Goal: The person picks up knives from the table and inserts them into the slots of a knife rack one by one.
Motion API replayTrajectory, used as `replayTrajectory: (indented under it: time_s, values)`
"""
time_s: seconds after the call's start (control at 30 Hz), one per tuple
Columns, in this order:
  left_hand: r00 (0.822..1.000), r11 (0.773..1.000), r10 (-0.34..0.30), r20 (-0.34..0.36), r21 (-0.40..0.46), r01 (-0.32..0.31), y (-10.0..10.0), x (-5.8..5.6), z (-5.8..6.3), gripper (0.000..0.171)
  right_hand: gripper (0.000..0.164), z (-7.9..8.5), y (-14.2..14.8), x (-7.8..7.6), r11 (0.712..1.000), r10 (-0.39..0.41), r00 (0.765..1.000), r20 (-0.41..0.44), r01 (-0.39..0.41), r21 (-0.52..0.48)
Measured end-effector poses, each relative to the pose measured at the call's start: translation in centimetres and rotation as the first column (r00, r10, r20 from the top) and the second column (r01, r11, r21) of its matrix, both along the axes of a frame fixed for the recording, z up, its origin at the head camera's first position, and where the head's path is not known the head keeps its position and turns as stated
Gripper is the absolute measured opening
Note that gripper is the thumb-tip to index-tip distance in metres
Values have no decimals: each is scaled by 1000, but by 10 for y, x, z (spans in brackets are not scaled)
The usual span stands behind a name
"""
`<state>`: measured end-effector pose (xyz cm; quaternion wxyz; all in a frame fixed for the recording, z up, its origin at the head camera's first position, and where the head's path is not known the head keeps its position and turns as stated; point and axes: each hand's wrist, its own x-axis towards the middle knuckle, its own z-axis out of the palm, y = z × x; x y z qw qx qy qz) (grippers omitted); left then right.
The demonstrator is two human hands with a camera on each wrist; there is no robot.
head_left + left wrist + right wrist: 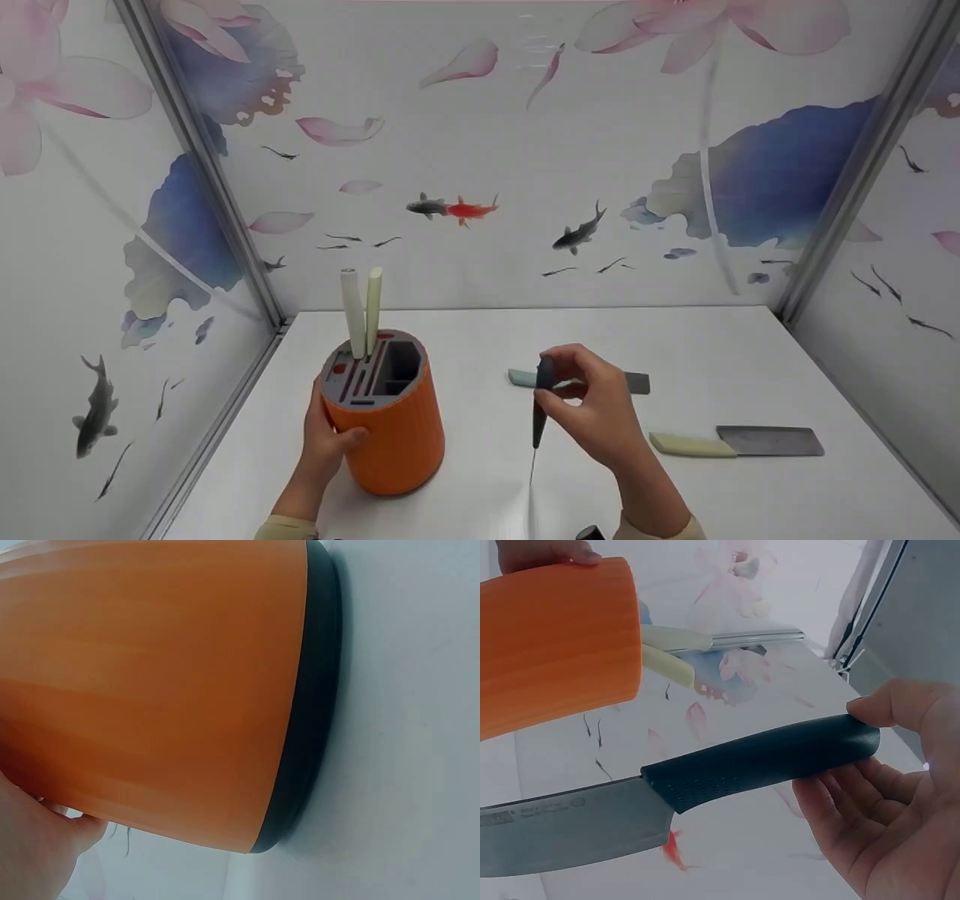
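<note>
An orange knife block (397, 450) with a grey slotted top stands upright on the table, its dark base (311, 712) visible in the left wrist view. My left hand (322, 442) grips its left side, thumb across the front and the fingers mostly hidden behind. Two pale handles (361, 315) stick up from the slots. To the right of the block, my right hand (600, 412) pinches the end of a knife's dark handle (757, 757) between thumb and fingers. The knife hangs with its blade (577, 821) pointing down, seen nearly edge-on in the head view.
Behind my right hand lies a knife with a pale teal handle (521, 378), partly hidden. A cleaver (772, 441) with a yellowish handle lies farther right. A small black object (590, 533) shows at the bottom edge. Printed panels (465, 270) enclose the white table (480, 330).
</note>
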<state>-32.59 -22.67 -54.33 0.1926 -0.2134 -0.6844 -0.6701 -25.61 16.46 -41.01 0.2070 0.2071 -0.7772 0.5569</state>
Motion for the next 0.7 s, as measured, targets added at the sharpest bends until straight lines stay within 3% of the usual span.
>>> replayTrajectory:
  time_s: [0.27, 0.4, 0.47, 0.53, 0.57, 0.6, 0.7]
  values:
    - [999, 996, -15, -41, -88, 11, -6, -1, 1, 108, 40, 0, 0, -1, 1000, -2, 1000, 15, 2, -2]
    - [994, 983, 63, -89, -168, -77, -9, 1, 7, 111, 39, 0, 0, 1, 1000, 1, 999, 32, -1, 6]
    - [981, 967, 130, -147, -202, -158, -8, 3, 11, 107, 39, 1, 0, 1, 1000, 2, 1000, 32, -2, 6]
    - [942, 932, 219, -255, -231, -280, -4, 3, 17, 98, 39, 2, 1, 2, 1000, 0, 1000, 28, -1, 5]
    - [910, 909, 258, -325, -238, -343, -2, 3, 20, 93, 39, 3, 1, 3, 1000, 0, 1000, 26, 0, 4]
    - [868, 880, 300, -396, -236, -412, 1, 3, 23, 89, 39, 3, 0, 3, 1000, 1, 1000, 25, -1, 2]
    - [714, 783, 402, -573, -189, -593, 10, 6, 31, 89, 39, 4, -1, 4, 1000, 7, 1000, 28, -7, -2]
